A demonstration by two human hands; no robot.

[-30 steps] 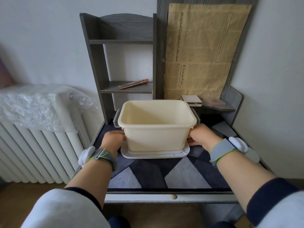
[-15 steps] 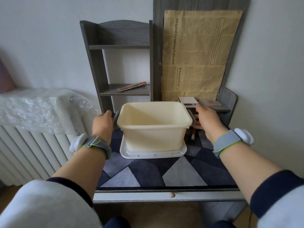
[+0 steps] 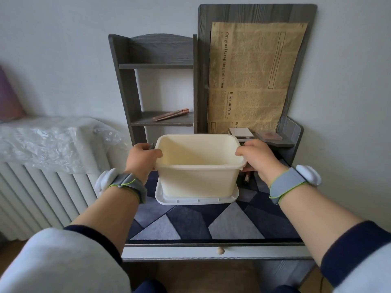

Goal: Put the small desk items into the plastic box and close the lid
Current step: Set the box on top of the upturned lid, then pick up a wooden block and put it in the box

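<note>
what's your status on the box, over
Left hand and right hand both grip the plastic box at its rim. Box empty, standing on its lid. Pen on the shelf, not yet packed.

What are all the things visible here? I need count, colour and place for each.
shelf unit: one, dark grey, back
pen: one, copper, its lower shelf
printed paper: one, brown, leaning back right
white block: one, below the paper
brown piece: one, beside that block
box: one, cream, middle, standing on the lid
lid: one, white, under the box
mat: one, blue-grey, under the lid
radiator: one, white, left
plastic sheet: one, clear, over the radiator
wristbands: two, grey, one behind each hand
left hand: one, grips the box's left rim
right hand: one, grips the box's right rim
</note>
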